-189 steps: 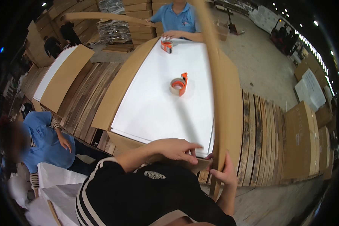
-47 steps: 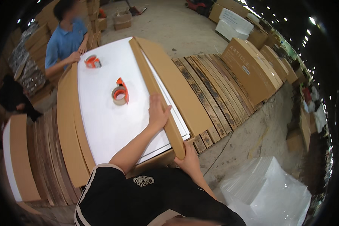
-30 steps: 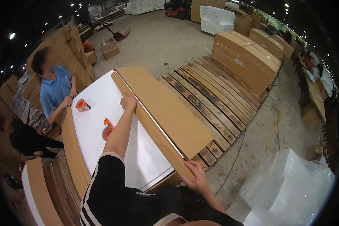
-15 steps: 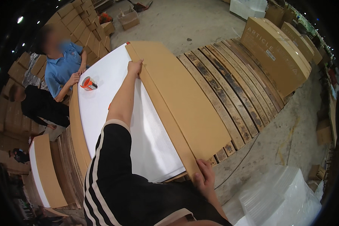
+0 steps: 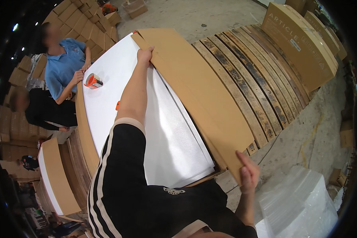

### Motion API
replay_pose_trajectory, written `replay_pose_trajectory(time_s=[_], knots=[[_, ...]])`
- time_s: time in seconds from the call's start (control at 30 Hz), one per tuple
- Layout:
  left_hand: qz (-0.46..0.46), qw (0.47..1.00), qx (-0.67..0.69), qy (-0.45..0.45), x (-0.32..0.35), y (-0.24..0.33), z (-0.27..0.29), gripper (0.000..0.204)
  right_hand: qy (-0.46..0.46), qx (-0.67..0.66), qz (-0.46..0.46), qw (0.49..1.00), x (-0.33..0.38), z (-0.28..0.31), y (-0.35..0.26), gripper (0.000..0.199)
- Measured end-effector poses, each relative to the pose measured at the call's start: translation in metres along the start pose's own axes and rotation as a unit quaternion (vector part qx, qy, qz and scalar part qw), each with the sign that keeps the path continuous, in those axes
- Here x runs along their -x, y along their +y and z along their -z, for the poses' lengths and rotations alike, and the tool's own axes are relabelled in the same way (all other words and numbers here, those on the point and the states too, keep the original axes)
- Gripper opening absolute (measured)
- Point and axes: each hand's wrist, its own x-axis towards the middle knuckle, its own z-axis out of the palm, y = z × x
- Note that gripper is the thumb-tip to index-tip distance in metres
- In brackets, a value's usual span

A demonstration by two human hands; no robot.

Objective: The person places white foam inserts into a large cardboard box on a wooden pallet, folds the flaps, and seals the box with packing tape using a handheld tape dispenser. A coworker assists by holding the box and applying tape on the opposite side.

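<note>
A large open carton lies before me, with a white sheet [image 5: 162, 150] across its top. Its long cardboard flap [image 5: 198, 103] leans outward to the right. At the flap's far end, my left hand [image 5: 145, 56] is closed around the edge. My right hand [image 5: 248, 173] grips the near corner, its index finger stretched along the cardboard. Between flap and sheet runs a narrow dark gap. On the sheet's far left stands a roll of tape in an orange dispenser [image 5: 93, 82]. A small orange thing [image 5: 118, 105] shows beside my left forearm, mostly hidden.
Across the carton, a person in a blue shirt [image 5: 65, 65] rests both hands at its left edge; another in black [image 5: 47, 107] is behind. A slatted wooden pallet [image 5: 250, 79] extends right toward a closed carton [image 5: 295, 43]. Plastic-wrapped white material [image 5: 297, 202] stands at lower right.
My right hand has moved right and upward with the flap's near corner. The flap has swung outward, widening the gap beside the white sheet. My left hand keeps its hold.
</note>
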Motion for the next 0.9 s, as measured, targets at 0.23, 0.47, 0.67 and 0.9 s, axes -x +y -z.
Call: replay_pose_trajectory(time_s=[0.23, 0.47, 0.67, 0.9], knots=[[0.0, 0.999, 0.038, -0.023, -0.02, -0.014, -0.012, 0.042, 0.066, -0.011, -0.012, 0.998, -0.026, 0.031, 0.02, 0.053], [0.007, 0.995, 0.082, -0.051, -0.034, -0.026, 0.005, 0.04, 0.061, 0.003, 0.081, 0.995, -0.034, 0.018, -0.015, 0.046], [0.063, 0.991, 0.096, -0.066, -0.059, -0.021, 0.015, 0.043, 0.049, -0.043, 0.029, 0.997, -0.038, 0.016, -0.052, 0.043], [0.118, 0.989, 0.048, -0.081, -0.091, -0.006, 0.029, 0.046, -0.048, 0.018, 0.129, 0.99, -0.069, 0.013, -0.087, 0.048]])
